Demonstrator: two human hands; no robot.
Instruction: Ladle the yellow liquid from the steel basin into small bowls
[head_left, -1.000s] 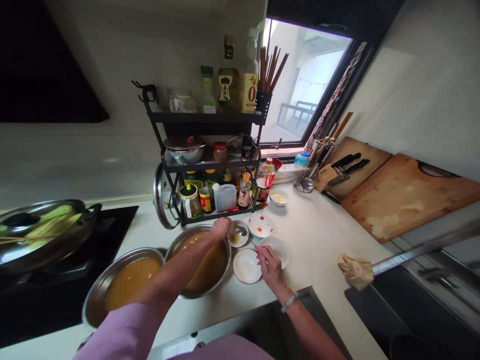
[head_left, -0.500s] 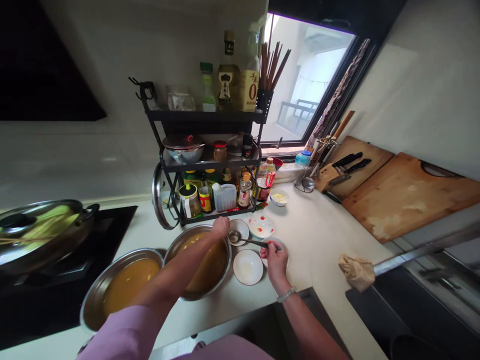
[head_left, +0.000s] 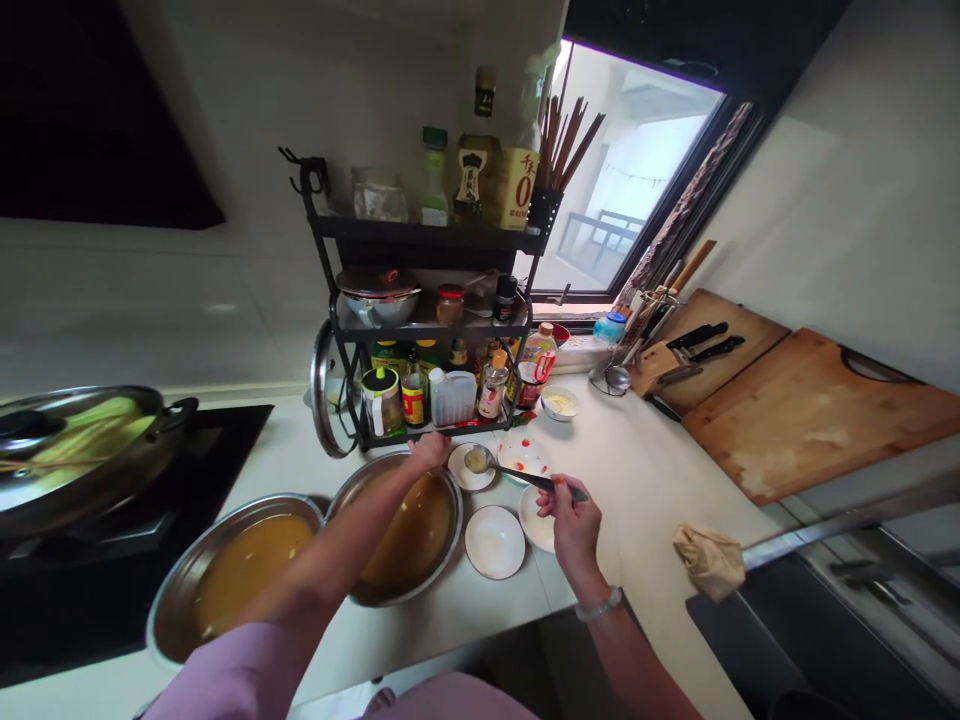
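My right hand (head_left: pixel 576 530) is closed around the dark handle of a metal spoon (head_left: pixel 478 459). The spoon's bowl is over the rearmost small white dish (head_left: pixel 474 482), with something pale yellowish in it. Closed fingers of my left hand (head_left: pixel 430 450) are above the far rim of a steel basin (head_left: pixel 455 545) of brown broth; whatever they hold is hidden. My left forearm crosses that basin. Around the spoon are a bowl with red flower prints (head_left: pixel 534 452), a white dish (head_left: pixel 531 525) partly behind my right hand, and a white dish (head_left: pixel 495 543) in front.
A second basin (head_left: pixel 161 610) of broth stands left, beside a lidded pan (head_left: pixel 112 470) on the stove. Behind is a black rack (head_left: pixel 427 330) of bottles and jars. A small bowl (head_left: pixel 560 403), knife block (head_left: pixel 660 365) and cutting board (head_left: pixel 810 420) are at right.
My right hand has moved a little right and towards me, and the spoon's bowl has shifted slightly back. My left hand has moved slightly left. The camera view has tilted a little.
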